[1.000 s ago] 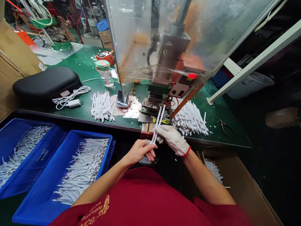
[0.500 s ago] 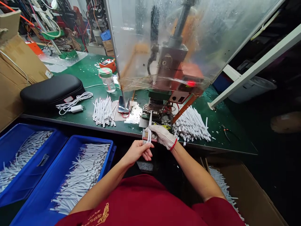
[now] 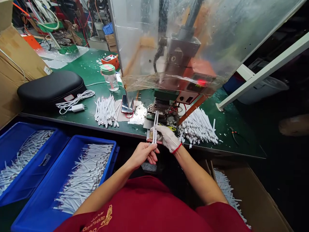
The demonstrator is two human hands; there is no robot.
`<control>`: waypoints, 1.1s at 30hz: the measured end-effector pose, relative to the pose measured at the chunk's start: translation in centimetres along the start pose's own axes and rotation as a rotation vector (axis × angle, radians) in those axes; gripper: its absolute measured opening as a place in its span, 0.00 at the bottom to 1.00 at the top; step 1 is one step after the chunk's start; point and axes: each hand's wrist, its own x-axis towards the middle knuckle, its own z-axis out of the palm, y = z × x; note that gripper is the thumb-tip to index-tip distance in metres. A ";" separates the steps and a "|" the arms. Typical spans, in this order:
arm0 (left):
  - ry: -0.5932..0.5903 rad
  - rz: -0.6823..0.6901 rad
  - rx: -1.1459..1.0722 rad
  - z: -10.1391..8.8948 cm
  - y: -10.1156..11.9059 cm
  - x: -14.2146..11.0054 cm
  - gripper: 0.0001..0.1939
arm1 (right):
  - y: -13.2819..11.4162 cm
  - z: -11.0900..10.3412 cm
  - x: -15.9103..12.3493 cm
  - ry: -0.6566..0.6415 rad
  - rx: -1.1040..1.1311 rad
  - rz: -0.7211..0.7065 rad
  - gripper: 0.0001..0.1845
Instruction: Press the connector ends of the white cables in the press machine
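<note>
My bare left hand (image 3: 145, 153) pinches the near end of a looped or doubled white cable (image 3: 154, 130), whose two strands run away from me. The far ends of the strands reach the metal fixture (image 3: 154, 112) under the press. My right hand (image 3: 169, 138), in a white knitted glove with a red cuff, is closed beside the strands, its fingertips against them just short of the fixture. A small reddish-edged block (image 3: 151, 135) shows behind the strands, partly hidden by the glove.
A cloudy plastic shield (image 3: 135, 61) hangs before the press. White cables (image 3: 198, 125) are heaped right of the fixture, with a bundle (image 3: 105, 111) at left. Blue bins (image 3: 26, 212) of cables stand lower left, a cardboard box (image 3: 256, 196) lower right. Pliers (image 3: 234, 136) lie on the bench.
The two strands are now spread apart and reach the fixture side by side. The hands have barely moved; the view has shifted slightly.
</note>
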 end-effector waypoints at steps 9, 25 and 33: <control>-0.008 -0.003 -0.001 -0.1 0.0 -0.2 0.27 | -0.8 0.9 -0.9 0.047 0.022 -0.034 0.17; -0.014 -0.035 -0.019 0.5 0.4 0.4 0.34 | -2.9 2.0 3.8 0.182 0.236 -0.035 0.08; -0.020 -0.007 -0.031 0.6 0.2 0.8 0.36 | -3.6 2.9 3.4 0.213 0.242 0.003 0.11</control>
